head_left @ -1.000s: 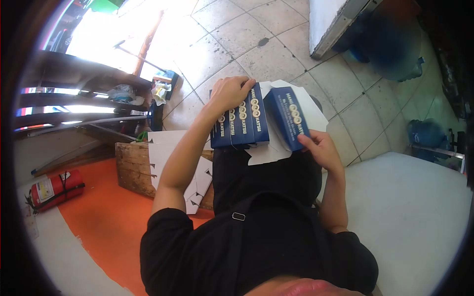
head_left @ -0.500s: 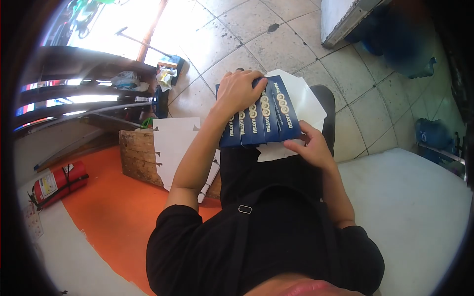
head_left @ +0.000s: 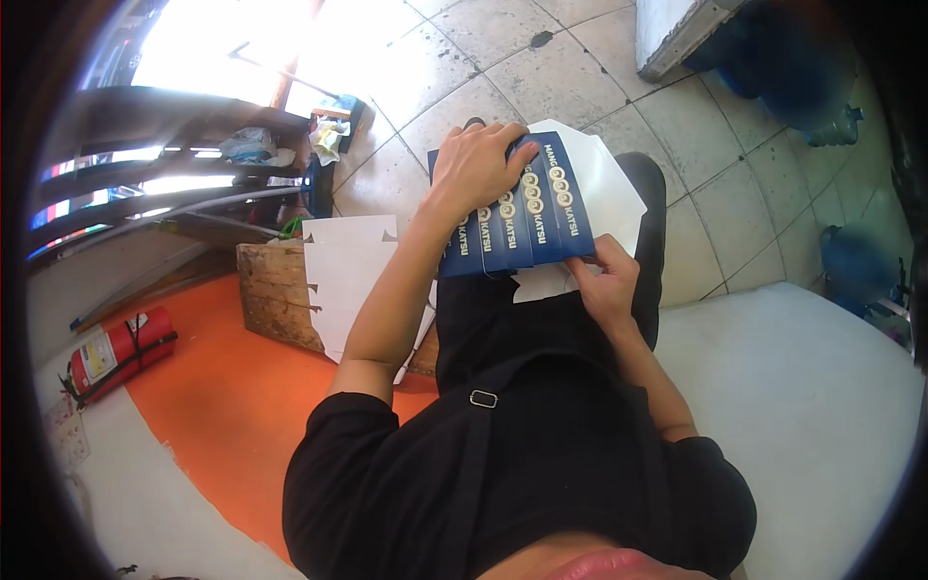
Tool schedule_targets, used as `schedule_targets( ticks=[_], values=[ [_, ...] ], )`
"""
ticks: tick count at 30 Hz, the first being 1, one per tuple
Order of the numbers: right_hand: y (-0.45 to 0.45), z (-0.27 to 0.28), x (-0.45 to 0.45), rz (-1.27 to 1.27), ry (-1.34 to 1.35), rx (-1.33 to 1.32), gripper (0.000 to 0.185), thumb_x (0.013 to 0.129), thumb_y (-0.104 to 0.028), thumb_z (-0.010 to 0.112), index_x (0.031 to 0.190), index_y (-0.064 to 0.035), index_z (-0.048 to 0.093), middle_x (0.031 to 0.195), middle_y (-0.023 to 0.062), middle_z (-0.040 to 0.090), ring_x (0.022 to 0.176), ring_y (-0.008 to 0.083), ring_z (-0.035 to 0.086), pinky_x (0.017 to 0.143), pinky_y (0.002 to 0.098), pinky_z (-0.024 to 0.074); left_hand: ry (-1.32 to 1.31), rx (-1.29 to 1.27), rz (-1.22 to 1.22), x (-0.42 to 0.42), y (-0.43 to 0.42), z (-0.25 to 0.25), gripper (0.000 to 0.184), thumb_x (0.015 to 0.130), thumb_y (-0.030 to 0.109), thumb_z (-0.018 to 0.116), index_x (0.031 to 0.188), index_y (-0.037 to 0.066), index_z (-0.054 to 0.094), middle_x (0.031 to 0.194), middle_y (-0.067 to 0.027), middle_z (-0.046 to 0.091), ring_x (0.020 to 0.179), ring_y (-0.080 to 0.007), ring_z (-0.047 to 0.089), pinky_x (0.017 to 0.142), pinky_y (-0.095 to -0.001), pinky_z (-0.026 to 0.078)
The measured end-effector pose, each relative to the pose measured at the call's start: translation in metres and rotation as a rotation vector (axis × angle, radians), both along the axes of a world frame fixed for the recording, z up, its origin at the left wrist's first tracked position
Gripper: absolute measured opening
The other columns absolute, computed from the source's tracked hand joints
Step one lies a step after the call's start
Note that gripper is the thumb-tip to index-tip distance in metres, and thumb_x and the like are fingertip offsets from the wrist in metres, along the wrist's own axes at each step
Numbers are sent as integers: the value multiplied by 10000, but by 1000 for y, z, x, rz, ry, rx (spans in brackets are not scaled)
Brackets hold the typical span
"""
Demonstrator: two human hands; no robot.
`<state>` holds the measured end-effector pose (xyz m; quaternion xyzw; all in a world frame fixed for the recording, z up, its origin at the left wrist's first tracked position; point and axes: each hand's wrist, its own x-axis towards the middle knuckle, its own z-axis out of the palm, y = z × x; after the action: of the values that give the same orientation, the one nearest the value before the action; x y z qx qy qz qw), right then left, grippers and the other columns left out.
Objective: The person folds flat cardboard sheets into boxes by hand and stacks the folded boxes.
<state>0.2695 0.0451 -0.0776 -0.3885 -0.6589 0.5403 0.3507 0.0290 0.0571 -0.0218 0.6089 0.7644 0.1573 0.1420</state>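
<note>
Several flat blue cardboard pieces [head_left: 559,227], printed with "KATSU" lettering and round cream marks, lie overlapped across my lap. Over their far edge, my left hand [head_left: 481,166] is closed, with the thumb resting on the printed side. At the near right corner my right hand [head_left: 609,280] pinches the cardboard, some fingertips hidden beneath it. A white cardboard sheet [head_left: 611,188] with angled edges sticks out from under the blue pieces on the right. Another bit of white shows below their near edge.
To the left, a notched white cardboard blank [head_left: 350,275] lies on a wooden box [head_left: 275,300]. A red fire extinguisher [head_left: 126,346] rests beside the orange surface [head_left: 222,387]. Slatted dark wood [head_left: 174,111] stands at upper left. Blue water jugs [head_left: 831,128] are at right on the tiled floor [head_left: 522,87].
My right hand has shifted slightly up and its thumb now presses at the corner of the blue cardboard. The right-hand blue pieces sit straighter. My left hand stays on the far edge.
</note>
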Motion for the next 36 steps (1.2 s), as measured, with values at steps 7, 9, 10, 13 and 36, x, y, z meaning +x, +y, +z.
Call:
schedule_targets(
  ticks=[7, 9, 10, 13, 36],
  values=[
    [17, 21, 6, 280, -105, 63, 155, 754, -21, 769, 891, -14, 697, 804, 97, 641, 672, 183, 638, 638, 290, 505, -11, 25, -24, -1, 2, -5, 327, 959, 383, 519, 1132, 153, 675, 987, -104, 707, 988, -283, 641, 931, -436, 426],
    [26, 24, 9, 376, -106, 10, 167, 756, -28, 765, 908, -27, 695, 821, 92, 641, 673, 186, 633, 639, 294, 505, -27, 63, -40, -4, 0, -8, 312, 962, 364, 520, 1138, 160, 677, 993, -96, 707, 992, -277, 639, 933, -432, 426],
    [30, 24, 10, 417, -215, 38, 180, 755, -53, 771, 919, -50, 697, 825, 85, 636, 668, 203, 627, 630, 311, 505, -40, 78, -44, -5, 0, -9, 304, 963, 352, 522, 1142, 163, 679, 995, -90, 707, 996, -275, 638, 934, -428, 427],
    [34, 3, 7, 459, -308, 203, 191, 749, -106, 785, 919, -91, 700, 807, 72, 618, 662, 237, 614, 616, 349, 502, -61, 76, -48, -4, 0, -8, 296, 965, 341, 524, 1146, 170, 685, 1005, -84, 709, 997, -272, 638, 936, -420, 428],
    [16, -18, -1, 466, -181, 195, 219, 778, -68, 752, 989, -98, 700, 897, 104, 669, 737, 320, 665, 653, 380, 540, -79, 75, 29, -2, -1, -7, 275, 958, 360, 531, 1110, 198, 692, 925, -89, 706, 905, -300, 661, 832, -426, 478]
  ],
)
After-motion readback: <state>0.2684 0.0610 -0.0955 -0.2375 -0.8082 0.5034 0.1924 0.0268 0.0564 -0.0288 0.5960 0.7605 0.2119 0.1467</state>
